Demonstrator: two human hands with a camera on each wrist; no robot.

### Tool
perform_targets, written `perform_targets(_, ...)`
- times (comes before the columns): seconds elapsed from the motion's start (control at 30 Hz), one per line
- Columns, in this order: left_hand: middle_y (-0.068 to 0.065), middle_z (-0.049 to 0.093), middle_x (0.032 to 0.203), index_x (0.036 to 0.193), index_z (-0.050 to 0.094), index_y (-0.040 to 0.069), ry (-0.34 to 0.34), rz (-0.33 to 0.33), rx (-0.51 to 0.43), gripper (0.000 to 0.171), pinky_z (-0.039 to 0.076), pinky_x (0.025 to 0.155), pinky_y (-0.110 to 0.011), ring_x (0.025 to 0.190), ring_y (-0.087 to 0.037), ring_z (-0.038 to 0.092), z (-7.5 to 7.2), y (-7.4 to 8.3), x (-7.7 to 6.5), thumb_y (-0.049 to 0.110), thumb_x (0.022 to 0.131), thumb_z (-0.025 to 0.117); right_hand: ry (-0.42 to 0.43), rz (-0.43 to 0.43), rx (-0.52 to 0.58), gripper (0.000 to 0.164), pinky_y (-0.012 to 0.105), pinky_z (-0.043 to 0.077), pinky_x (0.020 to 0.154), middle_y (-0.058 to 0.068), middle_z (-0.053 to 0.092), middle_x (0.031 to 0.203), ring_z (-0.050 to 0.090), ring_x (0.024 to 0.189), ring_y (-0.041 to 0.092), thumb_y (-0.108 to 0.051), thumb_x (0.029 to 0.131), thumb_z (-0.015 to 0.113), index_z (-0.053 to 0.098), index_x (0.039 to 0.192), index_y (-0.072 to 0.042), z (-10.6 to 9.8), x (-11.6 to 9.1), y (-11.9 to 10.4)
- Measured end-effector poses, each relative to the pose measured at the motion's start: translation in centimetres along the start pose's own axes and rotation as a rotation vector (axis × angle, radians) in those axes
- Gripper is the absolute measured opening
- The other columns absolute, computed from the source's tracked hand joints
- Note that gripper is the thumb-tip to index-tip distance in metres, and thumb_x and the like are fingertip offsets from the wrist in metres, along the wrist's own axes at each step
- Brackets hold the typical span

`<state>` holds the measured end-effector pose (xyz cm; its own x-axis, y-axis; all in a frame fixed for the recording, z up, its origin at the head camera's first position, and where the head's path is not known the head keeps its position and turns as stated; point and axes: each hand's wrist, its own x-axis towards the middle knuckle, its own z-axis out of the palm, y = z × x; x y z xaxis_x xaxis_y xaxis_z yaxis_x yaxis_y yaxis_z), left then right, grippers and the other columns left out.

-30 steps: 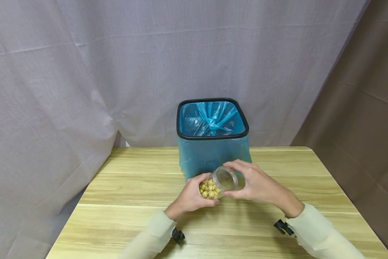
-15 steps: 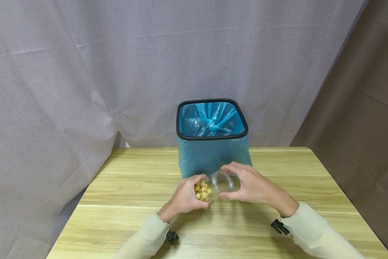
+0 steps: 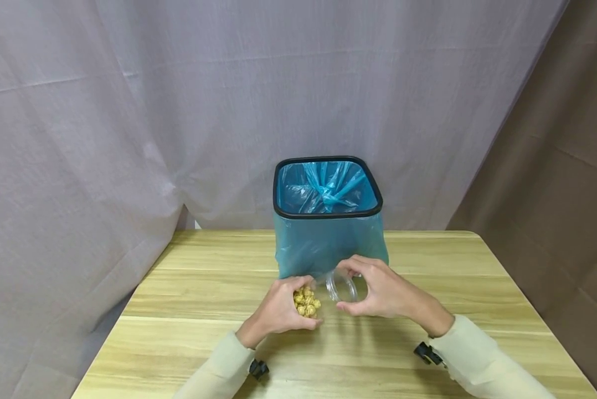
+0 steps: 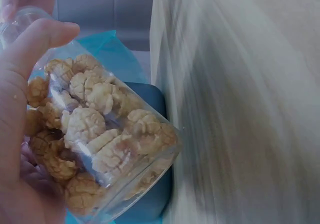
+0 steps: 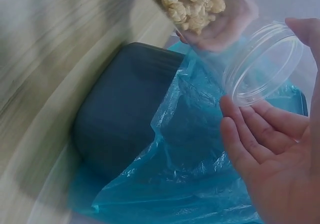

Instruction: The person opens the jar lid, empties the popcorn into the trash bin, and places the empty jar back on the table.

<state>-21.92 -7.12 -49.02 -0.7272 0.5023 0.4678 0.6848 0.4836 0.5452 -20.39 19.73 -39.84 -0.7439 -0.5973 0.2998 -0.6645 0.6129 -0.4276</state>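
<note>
A clear plastic jar [image 4: 125, 114] partly filled with popcorn [image 5: 195, 6] lies tilted above the table, its mouth toward my right hand. My left hand [image 3: 278, 306] grips the jar's body, thumb and fingers on opposite sides of it. My right hand [image 3: 380, 291] holds the clear ring [image 5: 265, 64] at the mouth end, thumb on one side and fingertips on the other. Whether this ring is a see-through lid or the jar's own neck, I cannot tell. The popcorn sits toward the bottom, on my left hand's side.
Behind the hands stands a dark bin [image 5: 125, 109] with a black rim [image 3: 328, 215], lined with a blue bag [image 3: 330, 238] whose liner is gathered inside. Under it is a wood-patterned table [image 3: 204, 299]. A grey curtain [image 3: 228, 111] hangs behind, with a brown one [image 3: 567, 183] at right.
Both hands have moved slightly left and nearer to me with the jar. The mouth-end ring has turned, so it shows more edge-on. The bin has stayed put.
</note>
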Motion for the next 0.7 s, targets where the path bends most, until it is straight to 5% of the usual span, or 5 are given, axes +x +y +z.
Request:
perform_targets(0.37,-0.004,0.080,0.108,0.124,0.073,0.011,-0.060,-0.013,-0.037,0.072,0.059,0.078,-0.015,0.087,-0.003,0.068,-0.8,-0.2,0.2,0.042,0.064,0.097,-0.012,-0.073,0.022,0.057,0.025,0.059,0.083,-0.017,0.063,0.107,0.061,0.096,0.006,-0.048,0.080,0.089,0.066,0.125,-0.021,0.1,0.0,0.1)
perform_targets(0.7,-0.004,0.081,0.106,0.113,0.073,0.023,-0.251,-0.088,-0.228,0.055,0.062,0.072,-0.018,0.081,0.003,0.068,-1.3,-0.3,0.2,0.036,0.065,0.097,-0.066,-0.264,-0.053,0.076,0.036,0.064,0.094,0.001,0.069,0.132,0.067,0.115,0.017,-0.031,0.073,0.096,0.063,0.138,-0.010,-0.5,-0.2,0.0)
